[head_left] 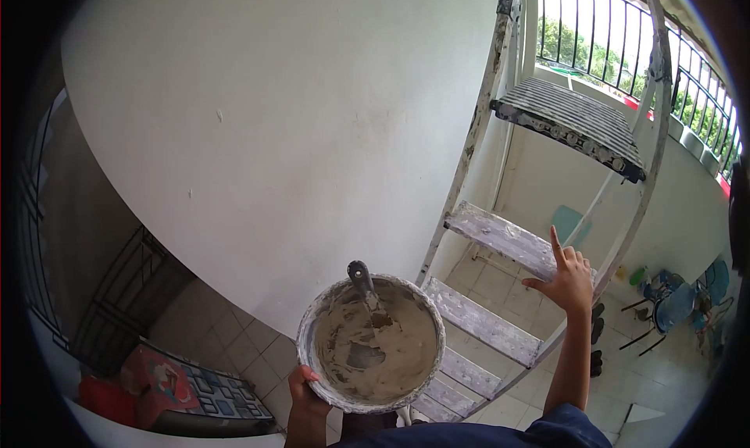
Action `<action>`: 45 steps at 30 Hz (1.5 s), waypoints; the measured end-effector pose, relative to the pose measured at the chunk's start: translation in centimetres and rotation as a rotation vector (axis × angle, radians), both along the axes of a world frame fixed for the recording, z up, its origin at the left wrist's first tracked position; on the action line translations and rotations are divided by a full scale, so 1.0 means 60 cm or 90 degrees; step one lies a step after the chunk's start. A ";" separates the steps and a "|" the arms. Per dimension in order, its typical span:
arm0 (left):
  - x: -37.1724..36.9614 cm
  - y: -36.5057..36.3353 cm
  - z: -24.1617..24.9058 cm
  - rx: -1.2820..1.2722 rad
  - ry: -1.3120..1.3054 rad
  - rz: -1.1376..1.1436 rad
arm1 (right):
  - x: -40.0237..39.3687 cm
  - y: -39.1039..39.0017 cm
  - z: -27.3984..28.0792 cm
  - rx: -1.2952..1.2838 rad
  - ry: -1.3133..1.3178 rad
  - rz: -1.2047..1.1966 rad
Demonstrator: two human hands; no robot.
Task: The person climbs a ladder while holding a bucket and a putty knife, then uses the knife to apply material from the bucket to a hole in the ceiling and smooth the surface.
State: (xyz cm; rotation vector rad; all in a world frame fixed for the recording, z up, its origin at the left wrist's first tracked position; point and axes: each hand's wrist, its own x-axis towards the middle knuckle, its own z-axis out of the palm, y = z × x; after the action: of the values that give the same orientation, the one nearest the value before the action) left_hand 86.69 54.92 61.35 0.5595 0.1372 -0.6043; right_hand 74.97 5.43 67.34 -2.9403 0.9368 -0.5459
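Observation:
My left hand (307,392) grips the lower left rim of a round bucket (303,331), its outside crusted with dried plaster. Inside lies a beige, wet-looking filler paste (412,342), spread unevenly. A putty knife (361,278) leans in the bucket, dark handle up over the far rim and blade down in the paste. My right hand (569,282) is raised at the right with index finger and thumb stretched apart, holding nothing. It overlaps the right end of a paint-splashed step (500,235) of the stepladder (471,135).
A white wall (273,135) with small chips fills the left and middle. The ladder's ribbed top platform (574,120) stands higher, before a balcony railing (594,26). Below are floor tiles (500,284), a blue chair-like item (676,311) and a patterned surface (223,389).

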 end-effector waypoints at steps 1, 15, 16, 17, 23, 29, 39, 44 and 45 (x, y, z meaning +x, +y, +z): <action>0.008 0.000 0.010 -0.002 -0.005 -0.007 | 0.000 0.002 0.003 -0.004 0.003 0.000; 0.300 -0.247 0.382 -0.190 -0.096 -0.418 | 0.012 0.003 0.044 0.024 0.000 0.012; 0.311 -0.281 0.425 -0.173 -0.067 -0.458 | 0.016 0.010 0.053 0.039 0.005 0.014; 0.319 -0.319 0.470 -0.212 -0.051 -0.508 | 0.016 0.020 0.058 0.055 0.013 0.010; 0.310 -0.120 0.593 -0.087 -0.050 -0.593 | 0.027 0.406 0.085 0.092 0.106 0.006; 0.358 -0.014 0.714 -0.204 0.006 -0.650 | 0.094 0.696 0.168 0.212 0.202 -0.075; 0.324 -0.135 0.745 -0.120 -0.080 -0.440 | 0.111 0.699 0.224 0.168 0.080 -0.047; 0.326 -0.190 0.700 -0.082 -0.123 -0.364 | 0.100 0.625 0.192 0.154 0.105 -0.050; 0.334 -0.186 0.700 -0.083 -0.125 -0.383 | 0.102 0.626 0.193 0.154 0.113 -0.050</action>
State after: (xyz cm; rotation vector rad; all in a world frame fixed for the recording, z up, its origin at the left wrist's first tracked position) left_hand 106.73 43.73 103.36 0.5297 -0.2665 -1.1283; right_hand 81.10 42.98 78.92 -2.7769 1.0536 -0.1605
